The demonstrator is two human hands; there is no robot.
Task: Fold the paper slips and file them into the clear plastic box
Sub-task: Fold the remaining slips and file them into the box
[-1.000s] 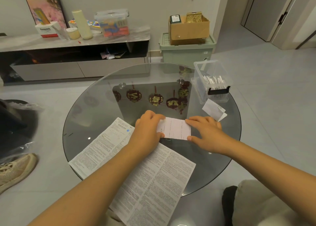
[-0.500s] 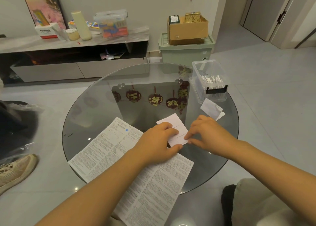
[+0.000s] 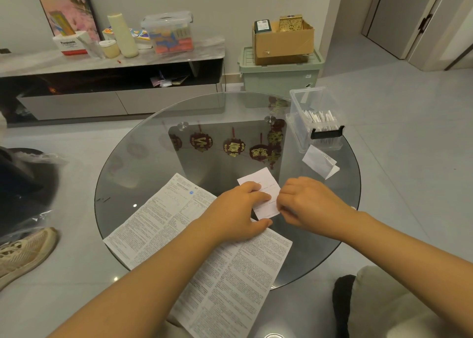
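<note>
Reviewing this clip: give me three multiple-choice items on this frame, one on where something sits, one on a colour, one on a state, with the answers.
1. Where does the clear plastic box stand?
A. at the far right edge of the glass table
B. on the floor
C. on the large printed sheet

2. What colour is the clip on the box's front wall?
A. red
B. black
C. green

3. What is the state of the paper slip between the hands?
A. already inside the box
B. lying flat on the glass under both hands
C. crumpled into a ball

Answers:
1 A: the box sits at the table's far right rim, with a folded slip just in front of it.
2 B: the clip is dark black against the clear wall.
3 B: the left hand rests on the slip and the right hand pinches its right edge.
</note>
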